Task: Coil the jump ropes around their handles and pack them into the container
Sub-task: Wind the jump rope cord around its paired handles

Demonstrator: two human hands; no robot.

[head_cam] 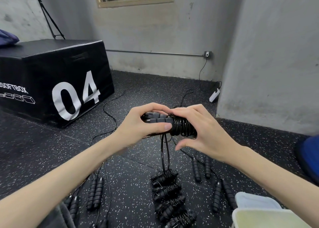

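**Rope Half Wound Round Its Handles, Held Above the Floor**

Gripped in the left hand [138,124]: a pair of grey foam handles [158,118], laid side by side, thumb pressed along the near side, fingers curled over the top. Curled over the black coil [181,126] at the handles' right end: the right hand [198,129], fingers wrapped across the turns, thumb free underneath. Hung straight down from the coil, a loose loop of rope [164,151], reaching toward the floor [134,158]. Lined up directly below, a row of finished bundles [170,198], each wound tight, lying touching one another. Scattered to the left and right of that row, unwound ropes with handles in pairs [95,193], cords trailing across the speckled mat. Seen at the lower right corner, part of a pale plastic container [262,215], its lid [255,200] just behind it. Stood at the left, a black box [51,69] marked 04.
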